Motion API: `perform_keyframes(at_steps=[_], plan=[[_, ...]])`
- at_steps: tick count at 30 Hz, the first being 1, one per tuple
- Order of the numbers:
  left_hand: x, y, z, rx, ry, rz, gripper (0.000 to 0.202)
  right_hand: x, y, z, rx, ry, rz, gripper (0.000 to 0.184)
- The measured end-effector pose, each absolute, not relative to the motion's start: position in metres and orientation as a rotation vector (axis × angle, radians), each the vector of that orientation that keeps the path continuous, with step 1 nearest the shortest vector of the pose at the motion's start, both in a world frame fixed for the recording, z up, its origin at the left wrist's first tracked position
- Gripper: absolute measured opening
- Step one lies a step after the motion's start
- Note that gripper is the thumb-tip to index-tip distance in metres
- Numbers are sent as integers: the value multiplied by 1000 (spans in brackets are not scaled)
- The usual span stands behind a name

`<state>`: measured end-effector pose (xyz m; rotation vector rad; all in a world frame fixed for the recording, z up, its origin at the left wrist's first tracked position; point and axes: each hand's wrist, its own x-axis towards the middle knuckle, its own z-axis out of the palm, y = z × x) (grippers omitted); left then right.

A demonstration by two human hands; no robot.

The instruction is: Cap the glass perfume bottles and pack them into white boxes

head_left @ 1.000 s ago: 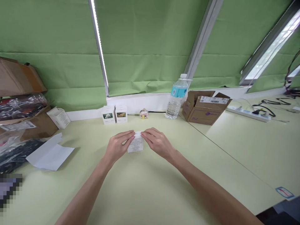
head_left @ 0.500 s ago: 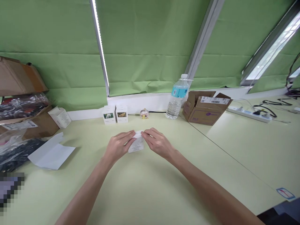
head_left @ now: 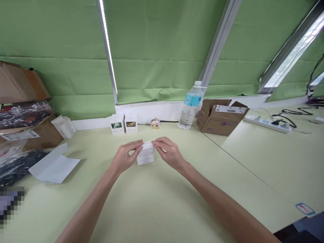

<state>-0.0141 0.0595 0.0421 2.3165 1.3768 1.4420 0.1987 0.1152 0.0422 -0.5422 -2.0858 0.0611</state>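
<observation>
A small white carton (head_left: 146, 155) with printed text on its near face stands on the pale table between my hands. At its upper left edge my left hand (head_left: 126, 154) has fingers and thumb pressed against the carton. My right hand (head_left: 169, 152) pinches the upper right corner with thumb and fingertips. The carton's top is partly covered by the fingers. Beyond it stand two similar white boxes with flower pictures, one left (head_left: 117, 124) and one right (head_left: 131, 123).
A small ornament (head_left: 155, 123), a water bottle (head_left: 190, 106) and an open cardboard box (head_left: 222, 118) stand along the back. On the left are a folded white paper (head_left: 54, 165), another white box (head_left: 64, 127) and stacked cartons (head_left: 37, 136). A power strip (head_left: 267, 124) lies at the right.
My left hand has shifted slightly left along the carton's top edge, uncovering more of the top and the printed face. The right hand stays at its corner.
</observation>
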Motion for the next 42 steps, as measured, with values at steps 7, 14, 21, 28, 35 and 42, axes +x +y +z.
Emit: perform_keyframes(at_steps=[7, 14, 21, 28, 35, 42], plan=[[-17, 59, 44, 2379, 1438, 1410, 24, 195, 111, 43, -593, -2024, 133, 24], [-18, 57, 48, 2414, 1479, 1404, 25, 197, 113, 44, -597, -2006, 167, 23], [-27, 54, 55, 2438, 1515, 1433, 21, 201, 118, 40, -491, -2125, -54, 26], [-28, 57, 47, 2828, 1512, 1268, 24, 198, 115, 37, -502, -2078, -108, 25], [-29, 56, 45, 2973, 1496, 1264, 25, 198, 110, 40, -556, -2239, -392, 24], [-29, 60, 40, 2984, 1395, 1387, 27, 199, 112, 41, -509, -2258, -414, 23]])
